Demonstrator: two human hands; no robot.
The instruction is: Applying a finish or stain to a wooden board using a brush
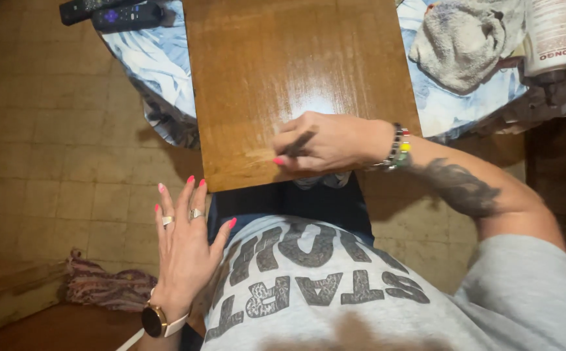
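Observation:
A glossy brown wooden board (276, 71) juts toward me from a cloth-covered surface. My right hand (325, 142) rests on its near edge, fingers curled around a small dark thing whose kind I cannot tell. A beaded bracelet circles that wrist and the forearm bears a dark tattoo. My left hand (185, 244) hangs open below the board's near left corner, beside my grey shirt, fingers spread and touching nothing. It wears rings and a wristwatch.
Two dark remote controls (117, 12) lie at the top left on a blue and white cloth (159, 65). A grey rag (462, 39) and a white spray bottle (550, 36) sit at the top right. A striped cloth (104, 286) lies on the tiled floor.

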